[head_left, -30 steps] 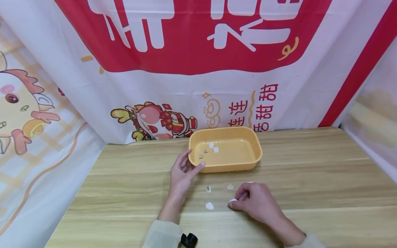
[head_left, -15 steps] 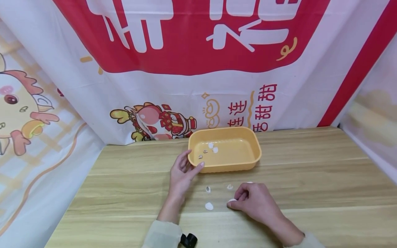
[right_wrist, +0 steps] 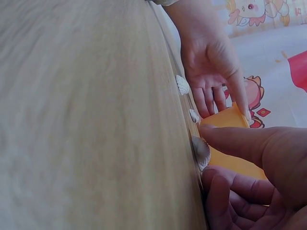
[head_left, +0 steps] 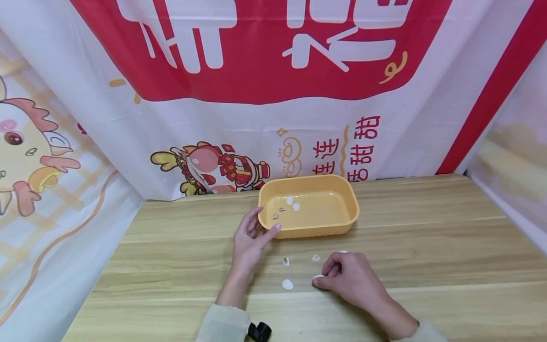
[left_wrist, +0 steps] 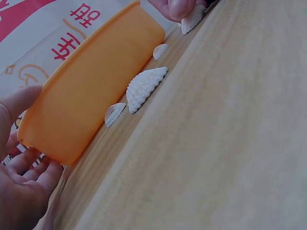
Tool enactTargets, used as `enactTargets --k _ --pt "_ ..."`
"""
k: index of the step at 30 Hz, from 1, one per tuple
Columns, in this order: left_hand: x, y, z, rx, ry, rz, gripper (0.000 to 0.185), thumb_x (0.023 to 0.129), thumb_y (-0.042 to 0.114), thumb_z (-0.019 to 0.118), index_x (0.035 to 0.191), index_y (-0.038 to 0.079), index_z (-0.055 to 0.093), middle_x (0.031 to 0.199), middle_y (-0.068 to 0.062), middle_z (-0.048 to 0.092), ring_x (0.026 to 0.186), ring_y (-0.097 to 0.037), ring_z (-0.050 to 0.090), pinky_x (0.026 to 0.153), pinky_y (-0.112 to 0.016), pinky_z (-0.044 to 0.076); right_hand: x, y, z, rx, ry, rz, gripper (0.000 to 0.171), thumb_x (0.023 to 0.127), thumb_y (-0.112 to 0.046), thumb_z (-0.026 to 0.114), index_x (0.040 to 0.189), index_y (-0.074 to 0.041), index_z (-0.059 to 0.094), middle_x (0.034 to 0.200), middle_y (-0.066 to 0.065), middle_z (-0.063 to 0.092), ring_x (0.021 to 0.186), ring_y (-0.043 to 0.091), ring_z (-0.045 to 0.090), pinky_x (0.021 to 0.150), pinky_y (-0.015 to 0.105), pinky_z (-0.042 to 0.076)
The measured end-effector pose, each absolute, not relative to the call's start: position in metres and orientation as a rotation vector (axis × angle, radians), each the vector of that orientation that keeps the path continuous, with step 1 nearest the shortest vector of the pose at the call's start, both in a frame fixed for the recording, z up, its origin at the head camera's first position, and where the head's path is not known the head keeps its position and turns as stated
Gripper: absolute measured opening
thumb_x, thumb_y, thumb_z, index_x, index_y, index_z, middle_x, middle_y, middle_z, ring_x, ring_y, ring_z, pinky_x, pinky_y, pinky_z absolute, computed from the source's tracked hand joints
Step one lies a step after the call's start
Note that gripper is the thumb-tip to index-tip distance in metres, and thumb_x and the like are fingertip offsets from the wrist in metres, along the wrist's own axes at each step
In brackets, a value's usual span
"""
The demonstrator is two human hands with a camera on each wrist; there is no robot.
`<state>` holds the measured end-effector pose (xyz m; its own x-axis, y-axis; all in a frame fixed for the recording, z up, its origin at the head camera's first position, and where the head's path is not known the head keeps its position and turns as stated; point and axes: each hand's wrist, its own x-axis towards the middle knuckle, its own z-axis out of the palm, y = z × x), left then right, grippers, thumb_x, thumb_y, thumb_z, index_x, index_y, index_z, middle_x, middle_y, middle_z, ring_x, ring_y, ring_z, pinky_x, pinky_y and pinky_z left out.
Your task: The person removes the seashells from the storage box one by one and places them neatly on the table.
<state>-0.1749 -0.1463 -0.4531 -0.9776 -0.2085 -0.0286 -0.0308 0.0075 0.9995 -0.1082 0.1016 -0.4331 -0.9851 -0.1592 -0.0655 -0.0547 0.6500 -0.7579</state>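
Fingers (head_left: 329,273) pinching a white shell (head_left: 318,276) beside the yellow tray (head_left: 308,229)
Right hand (head_left: 348,280) is gripping it; left hand (head_left: 249,237), fingers straight, is touching the tray's corner.

ribbed shell (left_wrist: 144,87), smooth plastic tray (head_left: 337,228), wood table (head_left: 427,247)

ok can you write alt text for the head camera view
A person's right hand pinches a small white shell on a wooden table, while the left hand touches the corner of a yellow tray holding a few shells. Three more shells lie loose between the hands, before a red and white banner.
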Motion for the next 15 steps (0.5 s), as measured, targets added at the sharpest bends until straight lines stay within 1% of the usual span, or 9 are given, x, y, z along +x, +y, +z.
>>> enactTargets --k 9,15 --pt "-0.175 -0.147 -0.454 0.275 -2.152 -2.105 0.073 0.085 0.019 0.093 0.15 0.022 0.059 0.163 -0.011 0.055 0.152 -0.033 0.052 0.128 -0.046 0.045 -0.11 0.108 -0.43 -0.146 2.69 -1.315 0.025 0.077 -0.03 0.098 0.077 -0.019 0.075 0.068 -0.007 0.067 0.064 0.008 0.06 0.056 0.02 0.05" --pt "-0.175 -0.147 -0.454 0.272 -2.148 -2.108 0.073 0.085 0.019 0.093 0.149 0.022 0.06 0.163 -0.011 0.055 0.152 -0.033 0.053 0.128 -0.046 0.045 -0.115 0.117 -0.422 -0.142 2.633 -1.4 0.021 0.081 -0.027 0.095 0.084 -0.016 0.078 0.073 -0.005 0.072 0.065 0.011 0.064 0.054 0.021 0.054"
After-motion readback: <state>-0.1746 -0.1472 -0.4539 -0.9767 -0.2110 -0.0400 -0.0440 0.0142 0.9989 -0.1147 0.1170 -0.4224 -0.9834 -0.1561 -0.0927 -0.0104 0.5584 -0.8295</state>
